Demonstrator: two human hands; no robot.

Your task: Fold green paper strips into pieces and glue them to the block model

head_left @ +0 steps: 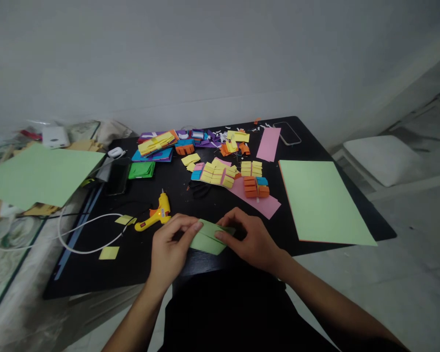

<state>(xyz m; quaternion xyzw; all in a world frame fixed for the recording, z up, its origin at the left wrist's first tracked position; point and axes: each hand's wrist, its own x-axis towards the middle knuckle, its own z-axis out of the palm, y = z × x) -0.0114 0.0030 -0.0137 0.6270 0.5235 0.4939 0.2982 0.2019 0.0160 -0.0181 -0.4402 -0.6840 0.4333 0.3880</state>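
Note:
A small folded piece of light green paper [209, 238] is held between my two hands, just above the table's front edge. My left hand [172, 242] pinches its left side between thumb and fingers. On the opposite side my right hand [247, 237] grips the paper, thumb on top, by what looks like a raised fold. To the left of my left hand lies a yellow glue gun [157, 212]. Beyond my hands sit folded yellow paper pieces [218, 173] and orange and blue ones [255, 187] over a pink paper strip [267, 206].
Large light green sheets [324, 200] lie at the right of the black table [132, 266]. Another green sheet [44, 173] rests on clutter at the left. A white cable [84, 252] loops near small yellow papers [109, 253]. A dark phone [118, 176] and paper scraps lie farther back.

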